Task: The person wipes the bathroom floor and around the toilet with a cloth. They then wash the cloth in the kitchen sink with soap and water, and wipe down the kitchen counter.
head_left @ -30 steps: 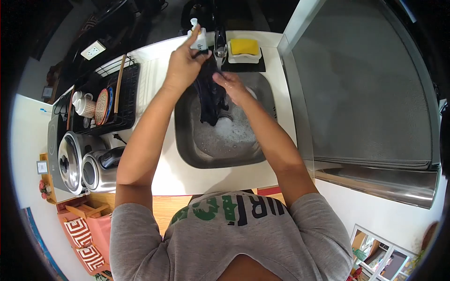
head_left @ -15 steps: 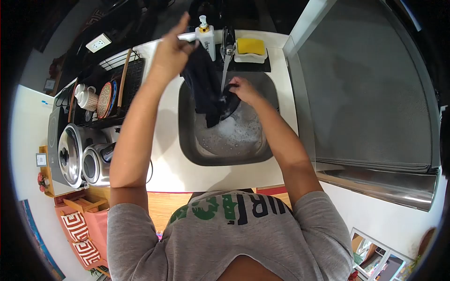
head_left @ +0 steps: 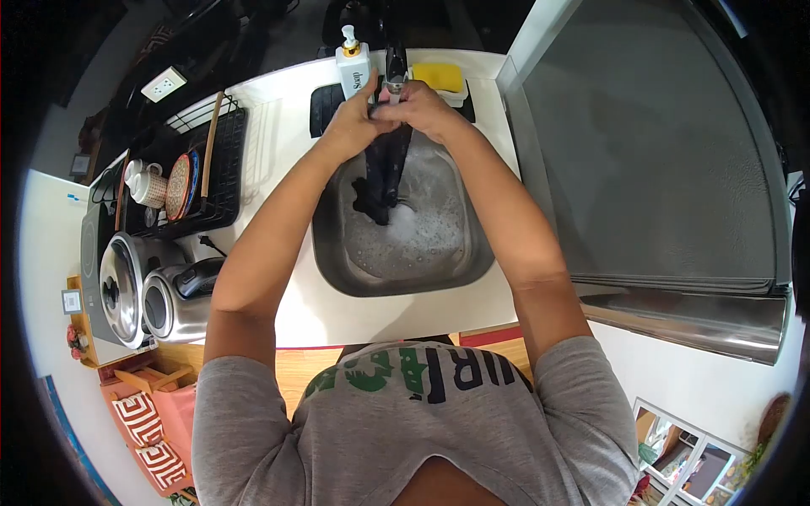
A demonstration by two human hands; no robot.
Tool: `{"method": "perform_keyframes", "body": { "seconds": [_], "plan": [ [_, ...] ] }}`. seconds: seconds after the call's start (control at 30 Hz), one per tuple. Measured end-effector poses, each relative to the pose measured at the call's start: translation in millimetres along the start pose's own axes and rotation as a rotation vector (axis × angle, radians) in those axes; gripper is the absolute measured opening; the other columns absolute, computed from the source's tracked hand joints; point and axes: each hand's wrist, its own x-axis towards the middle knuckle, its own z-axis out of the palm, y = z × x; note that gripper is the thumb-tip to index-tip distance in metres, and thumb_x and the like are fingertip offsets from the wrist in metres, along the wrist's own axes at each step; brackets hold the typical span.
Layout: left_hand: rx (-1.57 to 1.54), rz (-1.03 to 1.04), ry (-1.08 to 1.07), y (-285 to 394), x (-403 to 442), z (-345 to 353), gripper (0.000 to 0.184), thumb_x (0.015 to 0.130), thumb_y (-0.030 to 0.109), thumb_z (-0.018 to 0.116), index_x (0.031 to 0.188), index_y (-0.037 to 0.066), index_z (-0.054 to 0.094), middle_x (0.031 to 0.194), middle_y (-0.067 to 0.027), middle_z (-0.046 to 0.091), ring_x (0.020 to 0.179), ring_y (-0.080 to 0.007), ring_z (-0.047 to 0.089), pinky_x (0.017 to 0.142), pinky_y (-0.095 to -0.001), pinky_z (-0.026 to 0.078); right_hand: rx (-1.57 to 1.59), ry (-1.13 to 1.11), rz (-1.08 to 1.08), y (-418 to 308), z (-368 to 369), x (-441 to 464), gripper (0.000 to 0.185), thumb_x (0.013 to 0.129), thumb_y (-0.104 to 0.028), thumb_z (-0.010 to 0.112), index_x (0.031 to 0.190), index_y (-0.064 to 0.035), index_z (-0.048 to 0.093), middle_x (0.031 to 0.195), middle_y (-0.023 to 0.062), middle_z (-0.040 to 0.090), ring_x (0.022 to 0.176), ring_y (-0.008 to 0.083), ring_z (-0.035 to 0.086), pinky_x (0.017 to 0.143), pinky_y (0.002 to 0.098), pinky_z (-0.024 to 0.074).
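Note:
A dark wet cloth (head_left: 388, 164), perhaps a garment, hangs bunched from both hands into the metal sink (head_left: 332, 268). My left hand (head_left: 354, 128) pinches its top from the left, thumb pointing up. From the right, my right hand (head_left: 428, 111) closes on the same bunched end, just below the faucet (head_left: 395, 66). The two hands meet there, and the fingertips partly hide one another. The cloth's lower end reaches soapy water (head_left: 413, 240) with white foam on it.
Behind the sink stand a white soap pump bottle (head_left: 353, 72) and a yellow sponge (head_left: 439, 78) in a white holder. A black dish rack (head_left: 224, 160) with cups and plates is on the left, near a steel pot (head_left: 122, 282) and a kettle (head_left: 173, 304). A grey panel (head_left: 650, 160) rises at right.
My left hand has come down and right from above the cloth, and my right hand has moved up and left. They now meet under the faucet, with the cloth gathered narrower between them.

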Motion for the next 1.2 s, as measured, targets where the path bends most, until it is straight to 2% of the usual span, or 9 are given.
{"method": "perform_keyframes", "body": {
  "seconds": [0.2,0.37,0.53,0.7,0.8,0.97,1.07,1.1,1.2],
  "plan": [
    [-0.183,0.067,0.202,24,5,-23,0.074,0.081,0.009,0.067,0.142,0.001,0.027,0.086,-0.0133,0.067,0.074,-0.0105,0.059,0.074,-0.0237,0.047,0.422,0.117,0.025,16,21,-26,0.047,0.079,-0.043,0.071,0.100,-0.0011,0.063,0.088,0.0030,0.063,0.081,0.0115,0.056,0.074,0.0270,0.0435],
    [-0.307,0.059,0.284,95,-9,-55,0.062,0.087,-0.003,0.057,0.142,0.005,0.031,0.119,-0.0081,0.057,0.100,-0.0110,0.054,0.088,-0.0220,0.042,0.260,0.041,0.303,74,21,-43,0.051,0.080,-0.047,0.068,0.105,-0.0022,0.065,0.098,0.0062,0.063,0.098,0.0151,0.054,0.088,0.0330,0.0403],
    [-0.472,0.157,0.421,141,-9,-75,0.066,0.084,-0.016,0.049,0.143,0.005,0.028,0.108,-0.0058,0.061,0.083,-0.0084,0.057,0.075,-0.0173,0.044,0.081,0.052,0.687,87,23,-56,0.050,0.084,-0.043,0.065,0.118,-0.0076,0.057,0.114,0.0060,0.058,0.106,0.0193,0.051,0.093,0.0398,0.0394],
    [-0.104,0.225,0.417,53,-9,-71,0.057,0.088,-0.002,0.051,0.142,0.003,0.030,0.112,-0.0115,0.061,0.094,-0.0150,0.059,0.087,-0.0242,0.044,0.043,-0.028,0.509,80,21,-38,0.054,0.085,-0.038,0.064,0.128,-0.0096,0.049,0.120,0.0070,0.055,0.108,0.0215,0.052,0.091,0.0411,0.0437],
    [0.126,-0.243,0.179,28,-27,-47,0.060,0.083,-0.002,0.053,0.140,0.000,0.032,0.112,-0.0168,0.063,0.090,-0.0225,0.065,0.083,-0.0291,0.047,-0.130,0.089,0.290,131,23,-7,0.049,0.085,-0.033,0.063,0.125,-0.0065,0.052,0.118,0.0082,0.056,0.103,0.0217,0.054,0.087,0.0353,0.0455],
    [0.133,-0.463,-0.208,-36,-40,-6,0.070,0.077,0.001,0.062,0.140,-0.001,0.032,0.124,-0.0186,0.056,0.104,-0.0251,0.061,0.088,-0.0318,0.046,-0.356,-0.133,0.170,26,13,-23,0.041,0.087,-0.028,0.060,0.118,-0.0022,0.056,0.110,0.0090,0.060,0.098,0.0194,0.056,0.085,0.0312,0.0448],
    [0.036,-0.083,-0.111,-37,-28,6,0.076,0.073,0.001,0.068,0.140,-0.003,0.031,0.128,-0.0200,0.052,0.114,-0.0238,0.055,0.096,-0.0300,0.041,-0.366,-0.157,0.092,25,11,-16,0.036,0.087,-0.023,0.060,0.115,-0.0009,0.057,0.103,0.0090,0.062,0.094,0.0180,0.058,0.084,0.0312,0.0451],
    [-0.358,-0.159,-0.182,-38,-20,9,0.081,0.070,0.000,0.071,0.140,-0.004,0.030,0.131,-0.0202,0.049,0.121,-0.0221,0.048,0.100,-0.0278,0.036,-0.294,-0.205,0.022,28,9,-11,0.035,0.087,-0.021,0.061,0.114,-0.0004,0.056,0.100,0.0093,0.063,0.093,0.0179,0.058,0.084,0.0314,0.0452],
    [-0.232,-0.056,-0.217,-34,-4,3,0.081,0.070,0.001,0.072,0.140,-0.005,0.029,0.128,-0.0183,0.052,0.119,-0.0217,0.050,0.099,-0.0265,0.036,-0.348,-0.090,-0.128,35,5,-4,0.037,0.080,-0.029,0.067,0.107,-0.0045,0.061,0.096,0.0167,0.066,0.090,0.0238,0.063,0.081,0.0334,0.0467]
  ]
}}
